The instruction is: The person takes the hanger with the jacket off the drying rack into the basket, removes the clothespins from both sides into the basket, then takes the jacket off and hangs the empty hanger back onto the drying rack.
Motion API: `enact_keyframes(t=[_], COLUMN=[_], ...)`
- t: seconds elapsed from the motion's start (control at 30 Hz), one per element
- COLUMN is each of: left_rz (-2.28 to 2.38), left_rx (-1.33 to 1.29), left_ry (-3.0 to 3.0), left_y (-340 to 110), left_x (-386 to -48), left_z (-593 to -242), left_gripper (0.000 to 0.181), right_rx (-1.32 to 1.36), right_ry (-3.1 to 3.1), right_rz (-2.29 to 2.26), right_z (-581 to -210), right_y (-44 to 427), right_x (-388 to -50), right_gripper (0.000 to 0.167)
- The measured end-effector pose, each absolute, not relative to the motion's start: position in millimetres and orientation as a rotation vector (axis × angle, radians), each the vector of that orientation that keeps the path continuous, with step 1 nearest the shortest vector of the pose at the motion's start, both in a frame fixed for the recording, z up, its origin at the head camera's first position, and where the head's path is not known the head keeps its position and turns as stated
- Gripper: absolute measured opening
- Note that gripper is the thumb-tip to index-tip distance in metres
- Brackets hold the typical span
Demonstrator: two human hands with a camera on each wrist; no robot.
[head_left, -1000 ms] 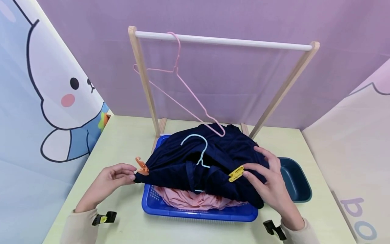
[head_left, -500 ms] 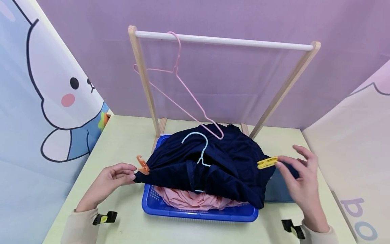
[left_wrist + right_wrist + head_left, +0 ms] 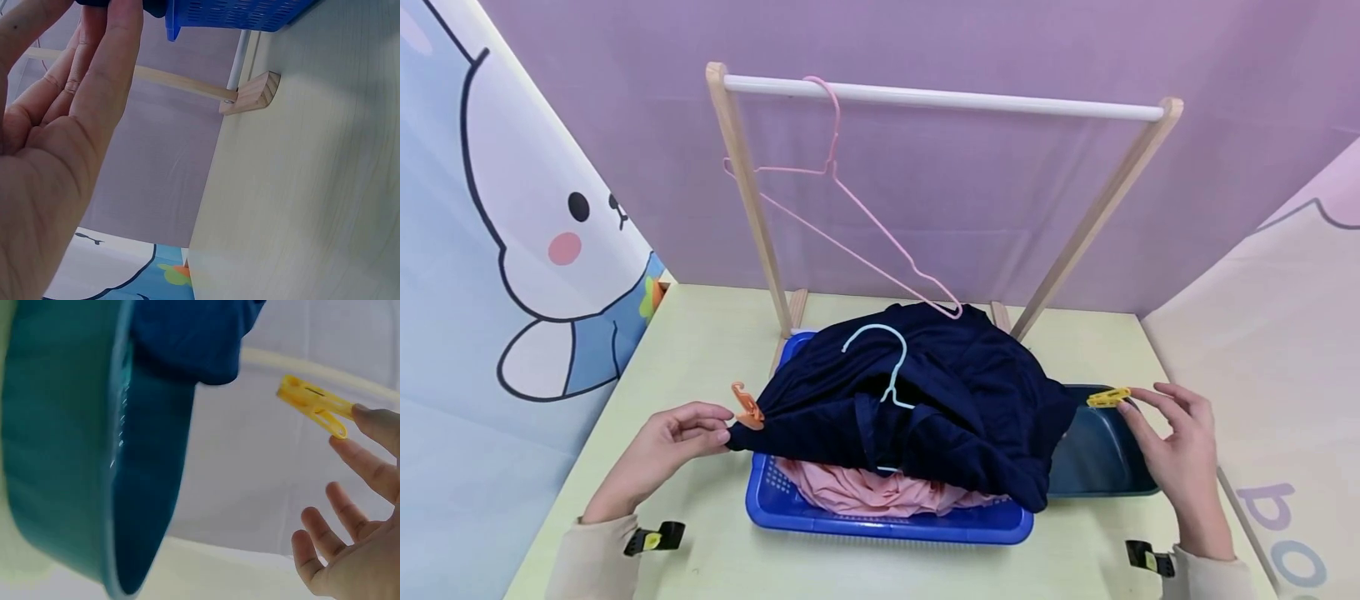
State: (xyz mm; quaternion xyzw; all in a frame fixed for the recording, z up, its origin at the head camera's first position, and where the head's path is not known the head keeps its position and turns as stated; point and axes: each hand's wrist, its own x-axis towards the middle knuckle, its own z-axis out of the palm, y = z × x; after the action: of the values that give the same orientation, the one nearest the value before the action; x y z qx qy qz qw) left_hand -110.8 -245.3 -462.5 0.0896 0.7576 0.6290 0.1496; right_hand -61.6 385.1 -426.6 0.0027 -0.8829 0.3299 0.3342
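Note:
In the head view a navy garment (image 3: pixel 977 392) lies heaped over the blue basket (image 3: pixel 887 530), with the hook of a pale blue hanger (image 3: pixel 900 358) rising from its opening. My left hand (image 3: pixel 673 442) pinches the garment's left corner. Just beside those fingers, an orange clothespin (image 3: pixel 749 412) is clipped to the cloth. Over to the right, my right hand (image 3: pixel 1183 450) holds a yellow clothespin (image 3: pixel 1108 397) between thumb and forefinger above the dark teal tub (image 3: pixel 1101 487). The right wrist view shows this yellow clothespin (image 3: pixel 312 403) off to one side of the tub wall (image 3: pixel 59 425).
Behind the basket stands a wooden rack with a white bar (image 3: pixel 955 98), and a pink hanger (image 3: pixel 880 225) hangs from it over the garment. Pink cloth (image 3: pixel 880 497) lies in the basket. The navy garment overlaps the tub's left side.
My right hand has moved right with the yellow clothespin, away from the garment to above the tub. The left hand keeps its place at the corner. The pink hanger sways slightly.

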Motion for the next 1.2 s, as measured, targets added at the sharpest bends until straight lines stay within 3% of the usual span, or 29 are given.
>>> enact_keyframes(t=[0.67, 1.03, 1.2], left_rz=[1.795, 1.789, 1.793], left_rx=[0.234, 0.221, 0.223], left_ry=[2.187, 2.18, 2.174], left_y=[-244.7, -244.9, -244.5], left_x=[-109.5, -110.0, -110.5], left_z=[-460.9, -460.6, -460.1], left_gripper=[0.038, 0.041, 0.039], right_rx=[-0.018, -0.054, 0.049], right_ry=[-2.481, -2.483, -2.431], right_rz=[0.745, 0.748, 0.764], right_z=[-453.3, -448.7, -431.7], right_y=[406.5, 401.2, 383.1], right_x=[-66.8, -65.2, -62.8], right_gripper=[0.029, 0.026, 0.029])
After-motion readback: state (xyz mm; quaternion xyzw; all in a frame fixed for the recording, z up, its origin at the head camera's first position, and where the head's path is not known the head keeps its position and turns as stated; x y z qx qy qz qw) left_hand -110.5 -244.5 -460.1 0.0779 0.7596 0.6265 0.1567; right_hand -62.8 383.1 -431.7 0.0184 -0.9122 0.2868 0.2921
